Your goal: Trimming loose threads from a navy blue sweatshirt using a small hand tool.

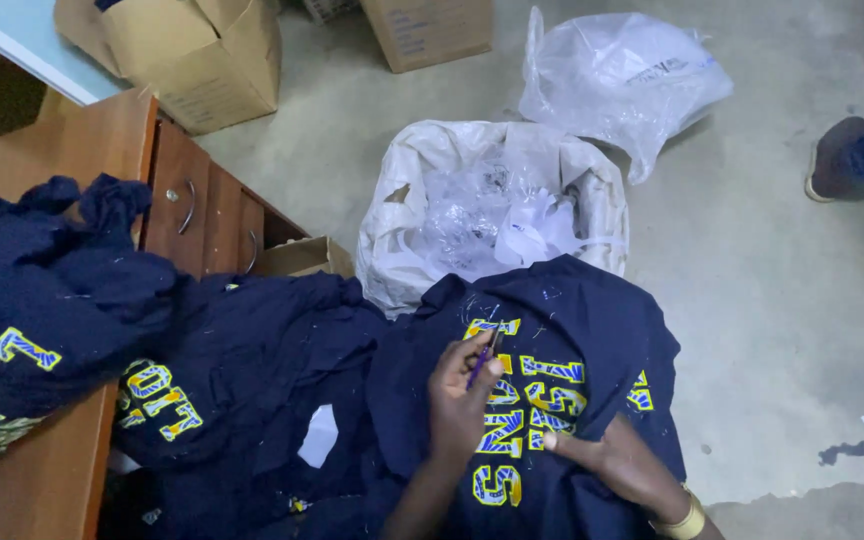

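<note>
Navy shirts (42, 300) on wooden desk (82, 145)

There is only one view, from a camera on the person's head. It looks steeply down and is close to the hands (542, 440); it also takes in the bench (52, 150) at left and the floor (782, 300) beyond.

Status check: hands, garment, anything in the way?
Left hand grips small purple tool over lettering. Right hand pins navy garment. White scrap sack just beyond; nothing blocking.
</note>
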